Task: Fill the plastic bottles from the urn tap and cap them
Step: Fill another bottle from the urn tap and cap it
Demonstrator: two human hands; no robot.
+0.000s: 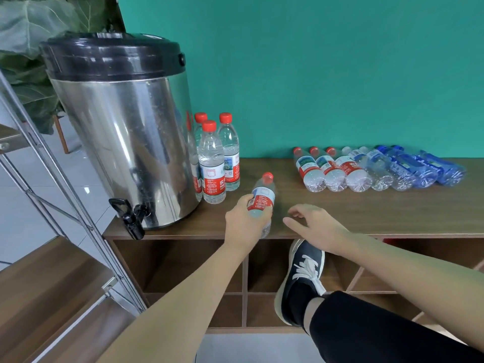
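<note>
Just now a capped bottle [262,199] is gripped around its middle by the left hand [245,224], tilted above the shelf top [366,210] near the standing bottles [213,158]. Nothing is held by the right hand [313,224], its fingers loosely spread. If set down carelessly, the standing bottles could be toppled.

The urn [123,129] stands at the left end of the bench [340,216], its tap [131,213] overhanging the front edge. Just right of the urn, toward the back edge, a cluster of upright bottles [212,163] stands close together. Near the front edge, the left hand [245,222] holds a tilted bottle [262,199], with the right hand [314,224] just beside it. Further right, a row of bottles lying down [377,169] runs along toward the right end, their caps toward the wall [314,74].
</note>
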